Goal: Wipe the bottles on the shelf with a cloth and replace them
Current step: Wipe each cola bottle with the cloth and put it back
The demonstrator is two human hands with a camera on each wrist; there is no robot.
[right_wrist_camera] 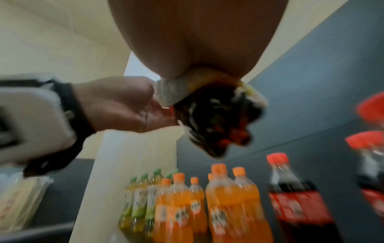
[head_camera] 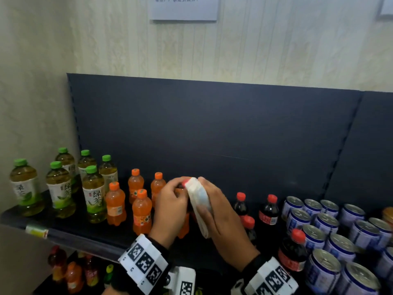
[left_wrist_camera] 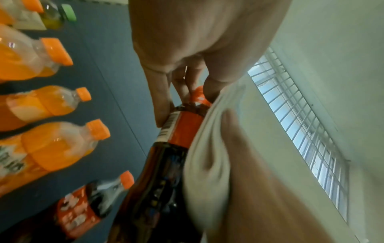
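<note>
Crowding the held bottle [head_camera: 185, 189]: orange sodas [head_camera: 142, 211], colas [head_camera: 268, 210].

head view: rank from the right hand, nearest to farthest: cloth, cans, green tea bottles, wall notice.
1. cloth: held in the right hand against the bottle that the left hand grips.
2. cans: on the shelf to its right.
3. green tea bottles: far left of the shelf.
4. wall notice: high on the wall.
</note>
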